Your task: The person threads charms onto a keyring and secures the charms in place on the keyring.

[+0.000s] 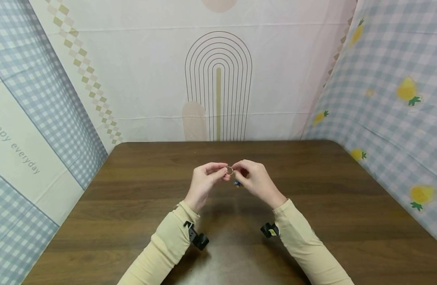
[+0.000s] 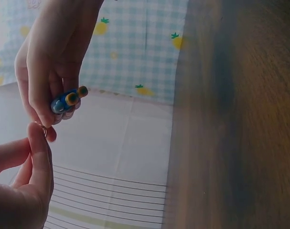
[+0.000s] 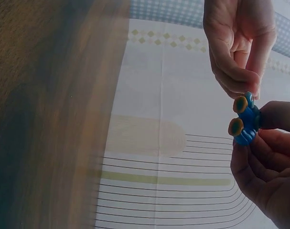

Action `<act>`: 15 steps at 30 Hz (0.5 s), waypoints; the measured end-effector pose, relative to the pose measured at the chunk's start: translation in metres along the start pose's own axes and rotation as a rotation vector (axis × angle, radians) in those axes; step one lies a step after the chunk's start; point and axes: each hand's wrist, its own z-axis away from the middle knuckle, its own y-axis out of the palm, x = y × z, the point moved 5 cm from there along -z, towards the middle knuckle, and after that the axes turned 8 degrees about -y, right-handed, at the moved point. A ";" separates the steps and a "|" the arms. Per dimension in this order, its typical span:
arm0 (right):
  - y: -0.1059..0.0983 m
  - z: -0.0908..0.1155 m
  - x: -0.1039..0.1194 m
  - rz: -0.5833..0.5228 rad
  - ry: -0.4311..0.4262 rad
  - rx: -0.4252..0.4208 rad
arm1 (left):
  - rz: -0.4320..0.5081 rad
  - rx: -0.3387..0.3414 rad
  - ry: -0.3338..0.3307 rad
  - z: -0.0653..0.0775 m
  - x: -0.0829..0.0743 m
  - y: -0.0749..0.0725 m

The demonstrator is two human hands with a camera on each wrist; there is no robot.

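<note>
Both hands are raised over the table, holding a keychain between them. Its round metal ring is pinched between thumb and fingertips of the left hand. On the opposite side of the ring, the right hand pinches the keychain with thumb and forefinger. A small blue figure with two orange-rimmed round ends is at the right hand's fingers. In the left wrist view that figure shows beside the right hand's fingers, above the left fingertips. The link between figure and ring is hidden by the fingers.
A brown wood-grain table lies under the hands. Patterned cloth hangs behind it and at both sides, with pineapples on the right cloth. Black wrist cameras are strapped over the cream sleeves.
</note>
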 end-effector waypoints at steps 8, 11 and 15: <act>0.000 -0.001 0.001 0.021 -0.034 -0.014 | -0.030 0.043 -0.034 -0.001 -0.001 -0.001; -0.001 -0.001 0.001 0.023 -0.034 -0.021 | -0.048 0.049 -0.044 -0.001 -0.001 0.000; -0.002 -0.001 0.001 0.009 -0.004 -0.020 | -0.037 0.009 -0.034 -0.001 -0.002 0.000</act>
